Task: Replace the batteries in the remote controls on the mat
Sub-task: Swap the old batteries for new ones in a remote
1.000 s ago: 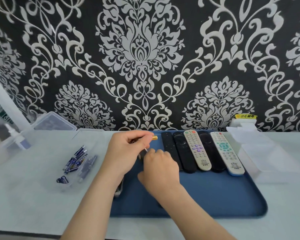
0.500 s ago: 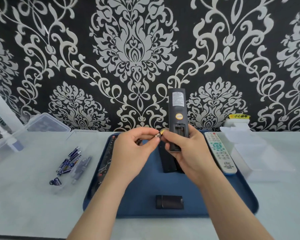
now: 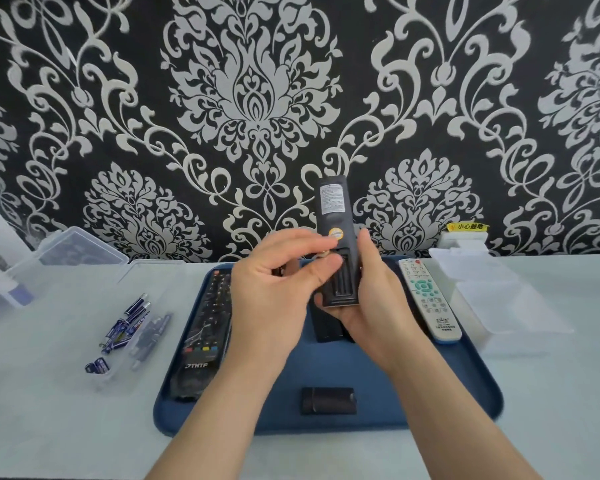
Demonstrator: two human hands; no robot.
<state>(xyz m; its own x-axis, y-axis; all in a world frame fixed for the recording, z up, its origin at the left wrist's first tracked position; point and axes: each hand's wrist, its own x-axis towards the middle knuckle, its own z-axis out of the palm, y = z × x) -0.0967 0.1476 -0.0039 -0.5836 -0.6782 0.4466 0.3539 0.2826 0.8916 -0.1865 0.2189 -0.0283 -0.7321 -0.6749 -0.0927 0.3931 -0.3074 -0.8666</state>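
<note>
**Remote upright, battery bay open**

Plastic and light, the black remote (image 3: 335, 209) stands upright above the mat (image 3: 378, 393) with its back toward the camera. Its lower end is clamped in the right hand (image 3: 371, 306), fingers curled round both long edges. That looks the sound place to hold it. The stiff shell should not flex, but its smooth matt sides may slip if the grip loosens. The ribbed battery bay lies open. The left hand (image 3: 274, 299) pinches what looks like a small battery (image 3: 324, 252), blurred, at the bay's upper end. A smooth metal cylinder like that would likely roll if dropped, so a fingertip hold near its middle suits. The battery cover (image 3: 328, 400), a thin dark rectangle, lies flat on the soft blue mat, nearer the person. Glossy blue-wrapped spare batteries (image 3: 132, 320) lie in a clear tray (image 3: 153, 275) on the pale counter (image 3: 49, 393).
</note>
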